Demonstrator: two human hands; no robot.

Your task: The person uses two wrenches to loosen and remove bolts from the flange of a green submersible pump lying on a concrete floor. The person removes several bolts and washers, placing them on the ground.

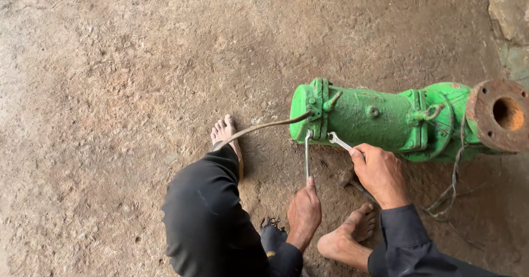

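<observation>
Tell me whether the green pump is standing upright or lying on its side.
Lying on its side: the green pump stretches lengthwise along the dirt floor, its rusty flange facing sideways.

We crouched with both arms reaching toward twelve o'clock, dark sleeves drawn down to the wrists. Our left hand (304, 213) sat low near six o'clock, knuckles up, fingers curled into a closed fist with the thumb laid straight along the top, pointing to twelve. Our right hand (379, 172) lay at about two o'clock from the left, well apart from it, back of the hand upward, wrist bent, fingers wrapped shut and angled toward ten o'clock.
</observation>
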